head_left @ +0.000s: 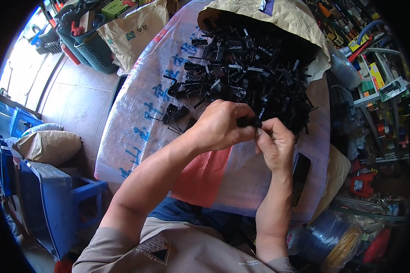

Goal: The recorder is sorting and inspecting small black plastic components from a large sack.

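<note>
Holding a small black part [250,122] in front of your chest, you work on it with both hands, just at the near edge of the heap of black plastic pieces [241,75]. Your left hand [225,125] is closed around this part, and its fingers cover much of it. Your right hand [277,141] is closed in a pinch, thumb and forefinger meeting at the part's right end. What exactly lies between these fingertips is too small to tell.

For doing this well, I think the left hand should be the steady holder and the right should make only small, controlled movements. Please press gently, because thin pins stick out from many pieces in the heap, and such pins could probably bend. It may help also to open the left fingers a little, so that you see the point of contact.

About the pose: your left forearm crosses diagonally from the lower left, with the wrist bent and the back of the hand upward. Your right forearm rises nearly straight, its fingers curled toward the left. Both hands are above the woven plastic sheet [123,113].
</note>
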`<state>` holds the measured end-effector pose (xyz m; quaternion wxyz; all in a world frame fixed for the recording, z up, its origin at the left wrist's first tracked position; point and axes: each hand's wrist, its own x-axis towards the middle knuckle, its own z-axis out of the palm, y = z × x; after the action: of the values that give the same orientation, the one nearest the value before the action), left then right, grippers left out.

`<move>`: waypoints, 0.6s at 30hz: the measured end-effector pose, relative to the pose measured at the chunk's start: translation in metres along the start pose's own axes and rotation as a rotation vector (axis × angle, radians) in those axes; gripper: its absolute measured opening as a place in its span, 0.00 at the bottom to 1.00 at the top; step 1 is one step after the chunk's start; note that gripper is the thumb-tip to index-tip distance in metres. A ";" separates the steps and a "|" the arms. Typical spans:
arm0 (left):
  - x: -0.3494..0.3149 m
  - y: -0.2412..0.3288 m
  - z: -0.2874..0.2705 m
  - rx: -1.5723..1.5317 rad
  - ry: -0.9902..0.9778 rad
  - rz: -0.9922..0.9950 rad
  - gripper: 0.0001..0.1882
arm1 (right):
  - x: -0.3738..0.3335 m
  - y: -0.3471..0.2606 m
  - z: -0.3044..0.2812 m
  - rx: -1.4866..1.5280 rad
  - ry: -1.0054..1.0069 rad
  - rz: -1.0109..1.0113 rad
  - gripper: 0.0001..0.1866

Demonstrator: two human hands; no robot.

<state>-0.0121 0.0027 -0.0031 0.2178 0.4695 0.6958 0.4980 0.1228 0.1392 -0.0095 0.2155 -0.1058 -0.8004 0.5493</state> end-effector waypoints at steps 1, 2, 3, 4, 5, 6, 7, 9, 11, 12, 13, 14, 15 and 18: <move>0.000 0.000 0.000 -0.007 0.006 -0.004 0.18 | 0.000 0.000 0.000 -0.022 0.002 -0.025 0.04; 0.000 0.001 -0.001 -0.008 0.006 -0.005 0.18 | 0.000 0.000 0.000 -0.021 0.001 -0.024 0.04; 0.000 0.001 -0.002 -0.021 -0.006 -0.002 0.19 | 0.000 0.000 0.001 0.001 0.005 -0.025 0.04; 0.000 0.002 -0.003 -0.033 -0.018 0.002 0.20 | 0.000 0.000 0.001 0.024 0.009 -0.026 0.04; 0.000 0.001 -0.003 -0.032 -0.016 0.002 0.20 | 0.001 0.000 0.002 0.024 0.008 -0.027 0.04; 0.002 -0.001 -0.001 -0.063 0.028 0.087 0.20 | 0.002 0.000 0.004 0.054 0.054 -0.027 0.04; 0.002 -0.002 0.001 -0.093 0.073 0.172 0.21 | 0.002 0.000 0.005 0.085 0.099 -0.027 0.05; 0.002 -0.003 0.003 -0.074 0.105 0.189 0.20 | 0.003 0.003 0.004 0.054 0.111 -0.054 0.05; 0.000 -0.007 0.008 -0.212 0.170 0.116 0.18 | 0.005 -0.001 0.007 0.002 0.172 -0.139 0.04; 0.000 -0.004 0.003 -0.406 0.112 -0.052 0.16 | 0.006 -0.002 0.006 -0.040 0.174 -0.206 0.05; 0.001 -0.001 -0.003 -0.599 0.053 -0.221 0.14 | 0.008 -0.002 0.005 -0.082 0.176 -0.273 0.06; 0.002 -0.003 -0.007 -0.780 0.022 -0.237 0.10 | 0.007 -0.002 -0.001 -0.149 0.098 -0.321 0.08; 0.003 -0.004 -0.009 -0.778 0.021 -0.237 0.10 | 0.005 -0.003 -0.004 -0.176 0.053 -0.351 0.09; 0.006 -0.007 -0.006 -1.066 -0.071 -0.333 0.08 | 0.000 -0.005 0.001 -0.084 0.069 -0.267 0.07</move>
<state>-0.0227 0.0048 -0.0062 0.5239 0.1947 0.4048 0.7237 0.1232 0.1366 -0.0047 0.3095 -0.0259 -0.8219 0.4776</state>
